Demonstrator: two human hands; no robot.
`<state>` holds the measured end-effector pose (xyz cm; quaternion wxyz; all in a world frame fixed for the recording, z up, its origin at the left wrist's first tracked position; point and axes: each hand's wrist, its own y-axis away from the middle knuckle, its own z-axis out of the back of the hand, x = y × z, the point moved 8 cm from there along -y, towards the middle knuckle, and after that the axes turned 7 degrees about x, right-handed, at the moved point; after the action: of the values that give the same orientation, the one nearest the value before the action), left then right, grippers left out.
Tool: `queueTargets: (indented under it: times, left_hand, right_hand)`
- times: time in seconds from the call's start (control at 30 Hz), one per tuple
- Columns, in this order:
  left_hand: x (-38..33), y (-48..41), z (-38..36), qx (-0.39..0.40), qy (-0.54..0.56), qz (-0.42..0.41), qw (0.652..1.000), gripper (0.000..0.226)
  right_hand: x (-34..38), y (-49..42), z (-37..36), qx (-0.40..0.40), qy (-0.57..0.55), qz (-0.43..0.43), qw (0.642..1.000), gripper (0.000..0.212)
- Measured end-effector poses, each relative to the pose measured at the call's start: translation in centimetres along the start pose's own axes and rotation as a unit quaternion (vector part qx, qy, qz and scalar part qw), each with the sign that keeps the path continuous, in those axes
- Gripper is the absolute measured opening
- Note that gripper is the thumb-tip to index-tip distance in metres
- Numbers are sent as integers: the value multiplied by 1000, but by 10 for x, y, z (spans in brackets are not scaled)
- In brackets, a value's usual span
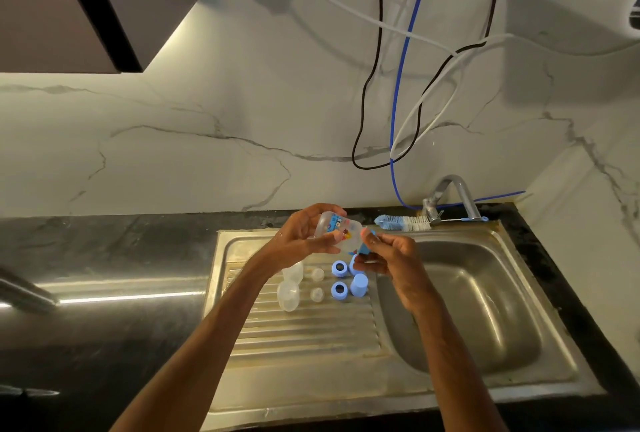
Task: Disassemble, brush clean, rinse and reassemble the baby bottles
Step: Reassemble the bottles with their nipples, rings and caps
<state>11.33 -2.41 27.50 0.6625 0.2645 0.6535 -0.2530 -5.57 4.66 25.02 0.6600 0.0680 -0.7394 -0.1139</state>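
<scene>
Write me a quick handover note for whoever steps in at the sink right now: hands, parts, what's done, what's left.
Left hand holds the printed bottle tilted above the drainboard.
Right hand grips the blue collar at the bottle's neck.
On the drainboard: two blue rings, a blue cap, two clear teats, two clear pieces.
Bottle brush lies on the sink's back rim by the tap.
Some parts already apart. Whether they are washed, I cannot tell.

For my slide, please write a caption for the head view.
Left hand holds a baby bottle while right hand grips its blue collar.
</scene>
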Motion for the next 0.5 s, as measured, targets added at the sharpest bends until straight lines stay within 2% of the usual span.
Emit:
queueTargets:
  times: [0.23,0.33,0.4,0.47,0.5]
  left_hand:
    - [-1,-6,11,15,-97,-48,994,39]
    - [8,-13,24,-28,-106,-43,993,42]
    - [25,-17,37,-88,-45,-10,995,44]
    - [49,-17,49,-159,56,48,985,44]
    - [62,-17,54,-189,87,73,975,45]
  right_hand:
    - [-19,-16,-7,40,-96,-105,989,55]
    - [-23,-35,-4,73,-97,-112,986,49]
    - [-23,-57,9,56,-74,-83,992,45]
    - [-28,-85,34,-23,-31,-46,998,35]
    - [-33,-99,47,-60,33,-26,997,25]
